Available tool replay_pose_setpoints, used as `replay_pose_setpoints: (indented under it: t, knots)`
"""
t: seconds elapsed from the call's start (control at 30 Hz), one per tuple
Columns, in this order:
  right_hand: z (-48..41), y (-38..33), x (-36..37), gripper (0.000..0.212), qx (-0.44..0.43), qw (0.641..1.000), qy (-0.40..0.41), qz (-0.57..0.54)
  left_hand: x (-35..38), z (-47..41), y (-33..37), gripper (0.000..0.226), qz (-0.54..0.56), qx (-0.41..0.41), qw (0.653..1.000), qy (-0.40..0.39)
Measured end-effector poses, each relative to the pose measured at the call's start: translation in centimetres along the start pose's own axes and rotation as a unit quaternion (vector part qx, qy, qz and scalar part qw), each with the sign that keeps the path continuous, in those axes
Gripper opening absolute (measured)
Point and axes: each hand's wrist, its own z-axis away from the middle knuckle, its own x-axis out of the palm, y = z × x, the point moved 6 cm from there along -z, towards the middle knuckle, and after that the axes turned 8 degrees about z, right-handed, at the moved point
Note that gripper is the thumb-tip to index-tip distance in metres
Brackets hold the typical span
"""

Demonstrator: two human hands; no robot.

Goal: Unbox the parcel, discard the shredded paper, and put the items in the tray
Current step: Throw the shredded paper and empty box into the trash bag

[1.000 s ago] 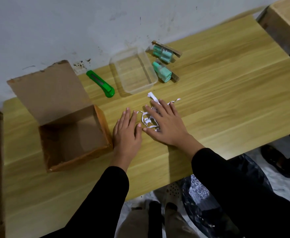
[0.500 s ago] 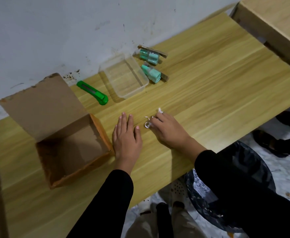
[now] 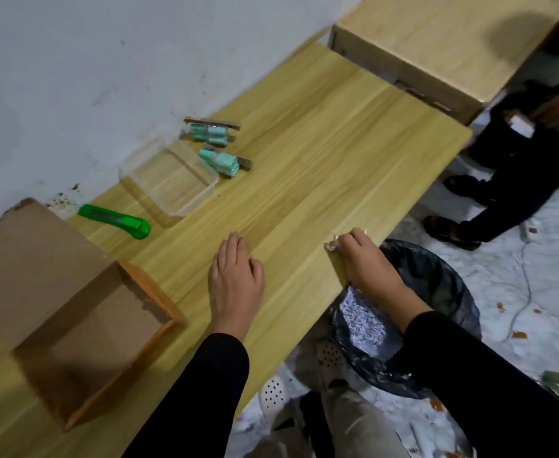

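An open brown cardboard box (image 3: 83, 328) sits at the left of the wooden table, its flap up, nothing visible inside. My left hand (image 3: 235, 279) lies flat on the table right of the box. My right hand (image 3: 364, 262) is at the table's front edge, fingers closed over a small wad of white shredded paper (image 3: 332, 242). A clear plastic tray (image 3: 172, 180) stands near the wall with nothing in it. Two teal packaged items lie beside it, one (image 3: 220, 160) touching its right corner, another (image 3: 210, 133) farther back.
A green utility knife (image 3: 116, 221) lies between box and tray. A black-lined bin (image 3: 404, 319) holding shredded paper stands on the floor just below my right hand. Another person's legs (image 3: 503, 180) stand at the table's right end, beside a wooden cabinet (image 3: 437, 44).
My right hand gathered the shredded paper into a wad and slid it right along the table to the front edge above the bin. My left hand stayed flat.
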Motion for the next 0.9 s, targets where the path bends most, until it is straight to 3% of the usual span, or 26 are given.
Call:
replay_pose_setpoints:
  t: [0.07,0.23,0.43,0.6,0.9]
  knots:
    - [1.9,2.9,-1.2,0.004,0.075,0.997,0.025,0.008,0.4,0.0,1.3,0.046,0.008,0.018,1.000,-0.019]
    - [7.9,9.8,-2.9,0.018,0.250,0.965,0.077,-0.013,2.2,0.4,4.5,0.049,0.036,0.055,0.995,-0.070]
    - [13.3,15.1,-1.0,0.033,0.373,0.926,-0.017,-0.052,2.8,0.6,5.6,0.050,0.036,0.057,0.995,-0.073]
    - [15.2,15.7,-0.1,0.046,0.395,0.914,-0.063,-0.065,2.8,0.6,5.5,0.050,0.026,0.060,0.995,-0.079]
    - [12.9,13.9,-3.3,0.045,0.362,0.929,-0.005,-0.071,2.7,0.2,5.8,0.050,0.023,0.057,0.990,-0.125]
